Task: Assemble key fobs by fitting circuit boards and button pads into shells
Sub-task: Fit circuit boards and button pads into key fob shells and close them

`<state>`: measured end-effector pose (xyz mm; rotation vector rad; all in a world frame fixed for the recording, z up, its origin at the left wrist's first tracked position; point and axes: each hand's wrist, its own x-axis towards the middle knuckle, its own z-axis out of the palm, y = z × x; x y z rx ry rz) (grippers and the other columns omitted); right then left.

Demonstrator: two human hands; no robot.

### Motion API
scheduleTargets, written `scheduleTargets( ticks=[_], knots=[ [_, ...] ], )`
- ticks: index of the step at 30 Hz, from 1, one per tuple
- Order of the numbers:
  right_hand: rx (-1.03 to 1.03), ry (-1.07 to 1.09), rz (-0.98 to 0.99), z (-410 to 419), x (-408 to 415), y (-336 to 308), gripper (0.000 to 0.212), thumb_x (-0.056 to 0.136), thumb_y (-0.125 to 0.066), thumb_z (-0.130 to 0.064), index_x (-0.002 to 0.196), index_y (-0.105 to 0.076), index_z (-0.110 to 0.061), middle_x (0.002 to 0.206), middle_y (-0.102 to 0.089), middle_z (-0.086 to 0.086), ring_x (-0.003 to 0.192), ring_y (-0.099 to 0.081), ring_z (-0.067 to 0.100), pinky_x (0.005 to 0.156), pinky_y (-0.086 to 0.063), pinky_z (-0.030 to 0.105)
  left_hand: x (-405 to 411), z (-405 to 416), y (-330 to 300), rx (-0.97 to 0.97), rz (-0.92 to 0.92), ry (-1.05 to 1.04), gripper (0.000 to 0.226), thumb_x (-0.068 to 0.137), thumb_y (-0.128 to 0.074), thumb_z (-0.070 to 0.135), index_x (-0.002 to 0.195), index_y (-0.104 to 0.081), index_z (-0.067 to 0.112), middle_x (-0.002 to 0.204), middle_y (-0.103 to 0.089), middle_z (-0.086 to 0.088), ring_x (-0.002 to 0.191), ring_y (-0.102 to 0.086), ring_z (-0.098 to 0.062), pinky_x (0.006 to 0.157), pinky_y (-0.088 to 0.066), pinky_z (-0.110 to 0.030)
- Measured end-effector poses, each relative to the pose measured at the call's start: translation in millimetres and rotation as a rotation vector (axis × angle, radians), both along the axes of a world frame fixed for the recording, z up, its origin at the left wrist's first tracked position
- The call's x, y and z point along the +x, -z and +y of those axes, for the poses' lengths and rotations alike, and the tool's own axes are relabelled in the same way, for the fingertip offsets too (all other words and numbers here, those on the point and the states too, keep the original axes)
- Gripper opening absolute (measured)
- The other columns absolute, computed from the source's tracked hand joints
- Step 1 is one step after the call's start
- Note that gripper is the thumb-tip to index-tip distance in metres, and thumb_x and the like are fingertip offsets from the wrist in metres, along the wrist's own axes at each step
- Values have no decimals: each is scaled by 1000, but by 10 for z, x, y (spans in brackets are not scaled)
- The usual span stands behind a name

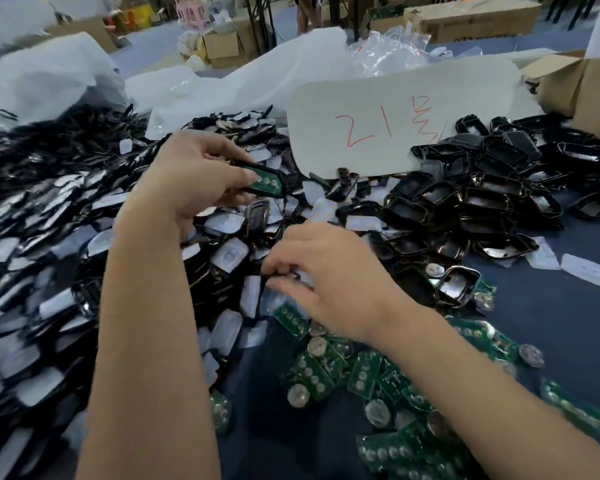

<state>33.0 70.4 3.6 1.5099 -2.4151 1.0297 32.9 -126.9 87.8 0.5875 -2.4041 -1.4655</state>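
Observation:
My left hand [201, 174] grips a black key fob shell [257, 183] with a green circuit board [269, 184] seated in it, held above the parts pile. Lower down, my right hand [329, 282] pinches a translucent white button pad [300, 273] at the edge of the heap. Loose green circuit boards [326, 368] with coin cells lie on the dark blue table near my right forearm. Empty black shells [482, 199] are stacked to the right.
A large heap of black parts and white pads [49, 237] fills the left side. A white card with red writing [395, 116] leans behind the shells. White plastic bags [66, 71] and cardboard boxes [568, 81] stand at the back.

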Motion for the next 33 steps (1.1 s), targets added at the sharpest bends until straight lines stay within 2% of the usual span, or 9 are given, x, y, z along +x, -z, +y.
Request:
scheduleTargets(
  ticks=[4,9,14,18,20,24,27,30,33],
  knots=[
    [147,-260,38,-266,364,67,22,97,-70,-28,115,-76,-17,111,-61,2,109,-48,21,86,-45,35,152,-139,145,-32,-84,-12,13,89,-74,-6,88,-72,7,93,-67,-19,54,-69,-18,55,-56,-19],
    [328,-337,104,-370,565,126,41,97,-63,-50,132,-69,-31,129,-49,-2,119,-41,19,83,-50,36,139,-124,237,-8,-100,32,10,90,-74,-3,90,-72,7,90,-68,-16,59,-70,-20,56,-57,-19],
    [332,-319,164,-353,557,138,27,101,-62,-35,125,-74,-31,121,-50,-3,114,-41,19,75,-56,40,69,-73,182,-11,-48,45,10,90,-74,-4,98,-71,1,91,-70,-18,58,-69,-17,56,-56,-19],
    [303,-299,94,-295,420,109,26,103,-60,-35,119,-77,-23,127,-55,-5,119,-43,15,88,-52,41,18,-52,135,-6,-3,38,10,89,-73,-4,96,-72,3,85,-71,-16,58,-70,-17,55,-56,-19],
    [259,-281,-31,-202,290,30,22,102,-64,-30,115,-79,-19,117,-61,-3,113,-50,15,91,-48,36,-4,-33,123,6,22,32,11,89,-73,-4,93,-73,6,82,-70,-14,56,-70,-17,55,-55,-19],
    [127,-163,-375,191,-121,-160,10,97,-73,-24,92,-81,-22,80,-69,-9,75,-63,15,66,-51,32,-61,86,117,32,49,56,15,88,-72,-6,87,-74,9,75,-69,-9,53,-68,-15,53,-54,-19],
    [-74,20,-469,681,-541,-220,9,93,-77,-28,86,-82,-24,74,-72,-7,64,-61,15,58,-44,25,-154,292,156,51,42,104,18,89,-72,-4,85,-78,13,67,-67,-1,53,-64,-17,55,-55,-21],
    [-366,195,-654,1187,-808,-195,8,88,-77,-24,85,-83,-19,66,-59,5,58,-42,20,48,-29,24,-294,613,256,21,-31,239,16,94,-71,8,93,-82,20,81,-70,0,56,-59,-16,56,-53,-19],
    [-550,441,-792,1503,-964,-83,19,93,-75,-11,75,-82,-14,68,-56,8,63,-48,16,45,-30,20,-433,1036,403,20,-87,397,7,92,-77,15,97,-79,20,73,-71,1,55,-61,-11,55,-50,-16]
  ],
)
